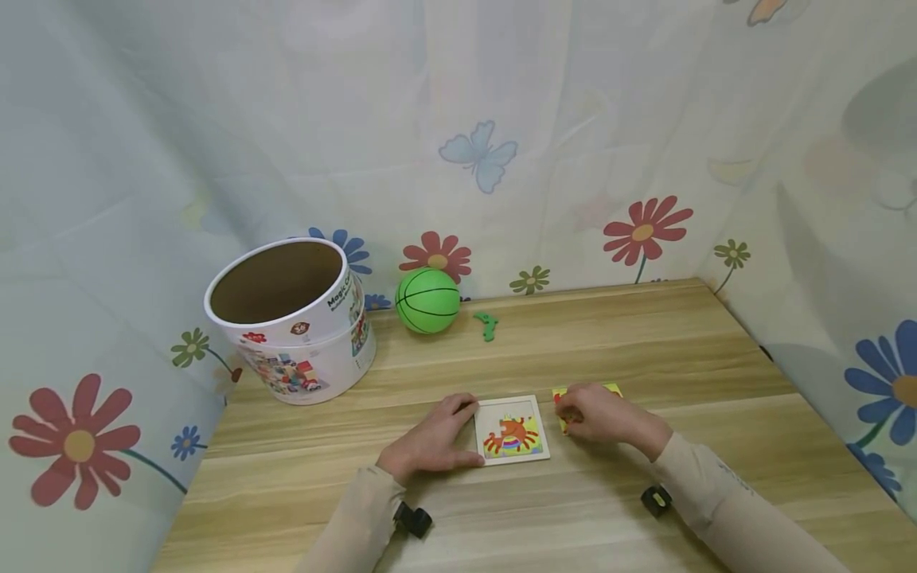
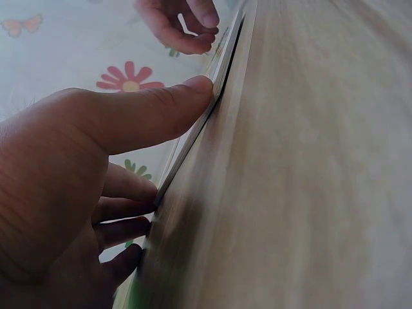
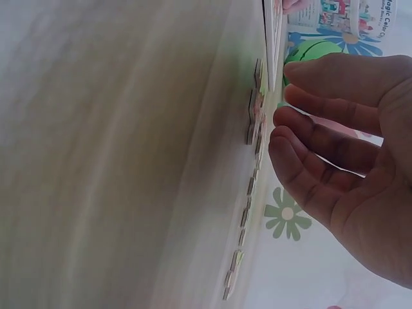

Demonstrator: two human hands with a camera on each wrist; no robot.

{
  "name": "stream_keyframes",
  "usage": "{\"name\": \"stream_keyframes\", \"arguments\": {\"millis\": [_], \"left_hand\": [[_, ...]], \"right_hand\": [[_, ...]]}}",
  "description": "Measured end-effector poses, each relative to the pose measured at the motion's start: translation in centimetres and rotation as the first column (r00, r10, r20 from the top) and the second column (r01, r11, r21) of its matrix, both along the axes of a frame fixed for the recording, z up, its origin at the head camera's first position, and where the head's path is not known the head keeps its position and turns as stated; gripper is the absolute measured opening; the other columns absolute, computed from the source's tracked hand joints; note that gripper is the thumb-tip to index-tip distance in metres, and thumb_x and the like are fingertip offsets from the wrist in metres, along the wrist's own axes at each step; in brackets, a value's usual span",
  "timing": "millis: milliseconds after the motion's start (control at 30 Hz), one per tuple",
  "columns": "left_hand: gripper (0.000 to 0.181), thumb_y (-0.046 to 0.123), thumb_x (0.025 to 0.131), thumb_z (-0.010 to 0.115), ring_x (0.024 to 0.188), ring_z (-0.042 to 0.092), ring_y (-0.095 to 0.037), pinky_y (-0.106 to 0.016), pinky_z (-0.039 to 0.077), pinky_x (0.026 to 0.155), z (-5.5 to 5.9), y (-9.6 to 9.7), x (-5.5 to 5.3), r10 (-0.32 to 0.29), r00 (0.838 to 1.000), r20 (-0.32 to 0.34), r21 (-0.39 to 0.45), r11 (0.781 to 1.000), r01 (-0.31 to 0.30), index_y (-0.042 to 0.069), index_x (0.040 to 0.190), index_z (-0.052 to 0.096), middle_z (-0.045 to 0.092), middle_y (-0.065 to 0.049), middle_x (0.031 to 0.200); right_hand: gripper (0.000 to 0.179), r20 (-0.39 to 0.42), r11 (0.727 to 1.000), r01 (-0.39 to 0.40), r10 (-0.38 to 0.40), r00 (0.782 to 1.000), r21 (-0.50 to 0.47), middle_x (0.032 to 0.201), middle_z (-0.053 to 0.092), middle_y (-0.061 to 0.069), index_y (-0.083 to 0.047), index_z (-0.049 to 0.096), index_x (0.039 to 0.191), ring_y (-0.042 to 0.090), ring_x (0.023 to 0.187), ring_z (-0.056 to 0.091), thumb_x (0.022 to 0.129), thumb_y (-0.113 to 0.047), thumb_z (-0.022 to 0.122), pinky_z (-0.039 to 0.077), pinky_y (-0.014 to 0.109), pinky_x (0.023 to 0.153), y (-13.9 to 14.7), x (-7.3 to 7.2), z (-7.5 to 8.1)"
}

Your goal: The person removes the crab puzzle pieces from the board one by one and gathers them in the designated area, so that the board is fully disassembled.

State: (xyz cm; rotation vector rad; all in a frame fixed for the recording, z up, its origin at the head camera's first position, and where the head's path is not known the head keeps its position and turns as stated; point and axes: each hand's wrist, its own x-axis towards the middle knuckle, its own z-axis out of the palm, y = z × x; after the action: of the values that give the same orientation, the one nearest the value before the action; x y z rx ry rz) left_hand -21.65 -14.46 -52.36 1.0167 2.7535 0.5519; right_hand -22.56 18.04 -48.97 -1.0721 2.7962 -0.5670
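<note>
White "Magic Color" bucket (image 1: 325, 368) beyond puzzle (image 1: 512, 434).

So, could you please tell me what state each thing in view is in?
Puzzle frame: partly filled, upper part bare.
Loose puzzle pieces: outside the frame, partly hidden in the head view.
Bucket: upright, no lid on, bottom inside hidden.
Green ball: resting on the table.
Small green object: lying on the table.
Left hand: touching the frame's left edge.
Right hand: at the pieces, fingers loosely curved, no held piece visible.
</note>
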Motion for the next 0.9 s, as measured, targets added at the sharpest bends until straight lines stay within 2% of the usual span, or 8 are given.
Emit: {"name": "stream_keyframes", "arguments": {"millis": [267, 500, 767, 900], "left_hand": [[0.091, 0.057, 0.082, 0.07, 0.14, 0.032, -0.023, -0.038, 0.029, 0.118, 0.0, 0.0, 0.0, -0.001, 1.0, -0.006, -0.003, 1.0, 0.001, 0.002, 0.147, 0.039, 0.035, -0.009, 0.15], [0.091, 0.057, 0.082, 0.07, 0.14, 0.032, -0.023, -0.039, 0.029, 0.118, 0.0, -0.1, 0.0, -0.007, 1.0, -0.006, 0.005, 1.0, 0.007, 0.001, 0.147, 0.04, 0.035, -0.009, 0.15], [0.091, 0.057, 0.082, 0.071, 0.139, 0.032, -0.023, -0.039, 0.029, 0.118, 0.0, -0.1, 0.1, -0.002, 1.0, 0.001, 0.007, 1.0, 0.002, 0.002, 0.147, 0.039, 0.035, -0.009, 0.149], [0.091, 0.057, 0.082, 0.07, 0.139, 0.032, -0.023, -0.039, 0.03, 0.117, 0.0, 0.0, 0.1, 0.002, 1.0, 0.006, 0.003, 1.0, -0.002, 0.003, 0.147, 0.039, 0.035, -0.008, 0.149]], "right_hand": [[0.012, -0.027, 1.0, -0.022, 0.022, 0.999, -0.003, 0.076, 0.055, -0.003, -0.01, 0.069, 0.088, 0.006, 0.067, 0.043, 0.077, -0.007, 0.072, 0.039, 0.022, 0.059, -0.9, -0.4, -0.1], [0.02, -0.034, 1.0, -0.017, 0.016, 0.999, -0.02, 0.088, 0.067, 0.002, -0.007, 0.073, 0.099, 0.013, 0.075, 0.058, 0.079, -0.012, 0.074, 0.05, 0.026, 0.065, -2.0, -0.2, 0.4], [0.024, -0.009, 0.999, -0.034, 0.034, 0.999, -0.017, 0.1, 0.069, 0.004, -0.006, 0.072, 0.105, 0.016, 0.087, 0.063, 0.082, -0.014, 0.072, 0.055, 0.033, 0.076, -3.3, -0.4, 0.5], [0.026, -0.034, 0.997, -0.07, 0.069, 0.997, -0.017, 0.101, 0.069, 0.006, -0.005, 0.071, 0.105, 0.019, 0.09, 0.064, 0.082, -0.015, 0.073, 0.056, 0.035, 0.079, -4.1, -0.4, 1.0]]}}
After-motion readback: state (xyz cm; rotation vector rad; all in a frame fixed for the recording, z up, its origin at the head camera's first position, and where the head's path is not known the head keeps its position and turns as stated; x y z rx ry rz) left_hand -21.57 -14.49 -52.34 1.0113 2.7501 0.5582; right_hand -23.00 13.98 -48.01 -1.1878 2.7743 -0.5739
